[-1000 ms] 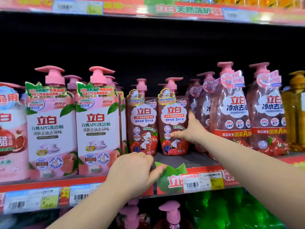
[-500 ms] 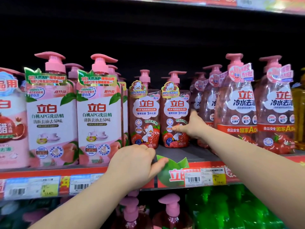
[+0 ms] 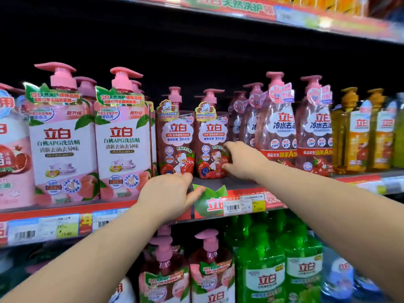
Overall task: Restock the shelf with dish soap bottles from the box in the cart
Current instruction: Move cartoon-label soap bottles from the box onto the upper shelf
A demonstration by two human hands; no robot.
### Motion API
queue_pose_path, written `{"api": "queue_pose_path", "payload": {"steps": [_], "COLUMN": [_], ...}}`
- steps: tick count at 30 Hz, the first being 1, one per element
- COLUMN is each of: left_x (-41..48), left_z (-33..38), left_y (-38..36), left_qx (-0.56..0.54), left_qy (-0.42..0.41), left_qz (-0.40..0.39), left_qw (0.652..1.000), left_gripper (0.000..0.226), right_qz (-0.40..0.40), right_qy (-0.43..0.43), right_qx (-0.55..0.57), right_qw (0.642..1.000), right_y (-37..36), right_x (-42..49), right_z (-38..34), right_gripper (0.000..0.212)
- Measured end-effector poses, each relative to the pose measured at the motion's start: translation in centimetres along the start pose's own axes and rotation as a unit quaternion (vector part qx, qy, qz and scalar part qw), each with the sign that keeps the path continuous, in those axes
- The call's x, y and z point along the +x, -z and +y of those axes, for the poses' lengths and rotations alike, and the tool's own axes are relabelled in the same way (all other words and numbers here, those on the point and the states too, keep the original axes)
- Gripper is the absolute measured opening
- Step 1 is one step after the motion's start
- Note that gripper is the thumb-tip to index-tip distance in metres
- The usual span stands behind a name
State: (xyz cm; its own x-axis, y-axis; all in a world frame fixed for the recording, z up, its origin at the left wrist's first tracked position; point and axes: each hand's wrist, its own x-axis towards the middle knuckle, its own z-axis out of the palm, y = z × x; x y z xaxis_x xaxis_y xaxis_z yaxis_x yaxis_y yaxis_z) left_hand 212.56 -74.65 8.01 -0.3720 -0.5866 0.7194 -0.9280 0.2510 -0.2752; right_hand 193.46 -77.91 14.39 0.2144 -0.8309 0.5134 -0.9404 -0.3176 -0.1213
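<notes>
The left hand (image 3: 168, 193) rests knuckles-up on the front lip of the shelf (image 3: 65, 209). Its fingers are loosely bent and hold no bottle, and the thumb points toward a green leaf tag (image 3: 209, 193).

Just beyond, the right hand (image 3: 242, 160) cups the right side of a duck-label strawberry bottle (image 3: 211, 136), thumb on the label and fingers curled lower down. The bottle stands upright, set back from the lip beside its twin (image 3: 176, 136).

The step looks like facing up stock already placed. The next move likely calls for drawing both small bottles forward, level with their neighbours, and then going back for more. The box and cart are out of view.

Every bottle reads 立白.
- **Price ticket (image 3: 243, 204):** too blurred to read; a yellow one further left shows 13.60.
- **Strawberry pair:** 植物发酵 3秒化油.
- **Tall peach bottles (image 3: 123, 145), to their left:** 白桃APG洗洁精, 清新去油去异味 and 新升级.
- **Clear pink bottles (image 3: 277, 132), to their right:** 冷水去油 and 食品安全国家A类.

Amber bottles (image 3: 358, 136) follow these, their print blurred. Green bottles (image 3: 264, 276) fill the shelf below. The strip overhead (image 3: 236, 5) reads 立白天然洗护.
</notes>
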Motion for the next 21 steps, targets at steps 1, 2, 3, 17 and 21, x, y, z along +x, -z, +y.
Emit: {"api": "queue_pose_path", "payload": {"steps": [1,2,3,17,21], "left_x": [0.2,0.3,0.4,-4.2,-6.7], "left_z": [0.0,0.1,0.4,16.4,25.8], "left_y": [0.5,0.8,1.3,4.8,6.7], "left_qx": [-0.006,-0.011,-0.011,-0.098,-0.146], "left_qy": [0.010,0.016,0.023,-0.078,-0.097], "left_qz": [-0.021,-0.037,-0.047,-0.083,-0.117], "left_qw": [1.000,0.999,0.999,0.989,0.978], "left_gripper": [0.049,0.046,0.047,0.053,0.051], "right_qz": [0.003,0.004,0.001,-0.101,-0.141], "right_qy": [0.019,0.031,0.041,-0.022,-0.087], "right_qx": [-0.030,-0.057,-0.083,-0.233,-0.248], "right_qw": [0.999,0.998,0.996,0.967,0.954], "right_y": [0.4,0.8,1.2,5.6,8.7], "right_x": [-1.1,-2.2,-3.4,-21.2,-30.7], "right_z": [0.0,0.1,0.3,8.8,13.4], "right_gripper": [0.053,0.047,0.043,0.050,0.052]}}
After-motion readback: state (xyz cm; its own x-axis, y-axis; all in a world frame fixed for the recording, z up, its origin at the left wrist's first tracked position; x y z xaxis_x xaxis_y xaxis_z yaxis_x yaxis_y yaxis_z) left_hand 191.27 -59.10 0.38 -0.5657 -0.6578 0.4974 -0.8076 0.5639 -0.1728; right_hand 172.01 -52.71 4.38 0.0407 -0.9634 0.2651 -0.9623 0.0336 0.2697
